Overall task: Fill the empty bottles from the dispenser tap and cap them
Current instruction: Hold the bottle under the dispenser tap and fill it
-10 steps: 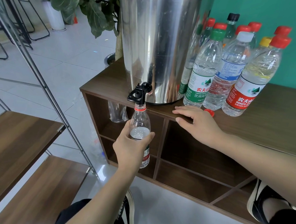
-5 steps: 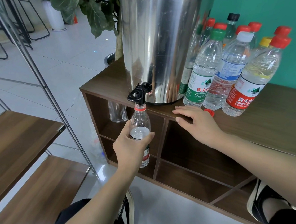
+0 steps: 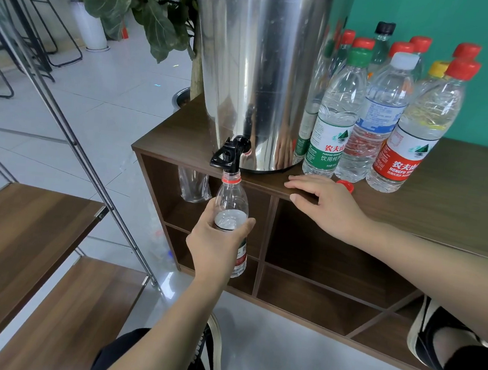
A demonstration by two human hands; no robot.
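We see no shift across the last second: left hand (image 3: pixel 216 242) still grips the clear plastic bottle (image 3: pixel 232 213), its red-ringed mouth under the black tap (image 3: pixel 228 158) at the wooden cabinet's (image 3: pixel 443 210) front edge. Right hand (image 3: pixel 327 206) rests flat, fingers relaxed, near the loose red cap (image 3: pixel 345 185). We judge filling continues; capping is not yet done
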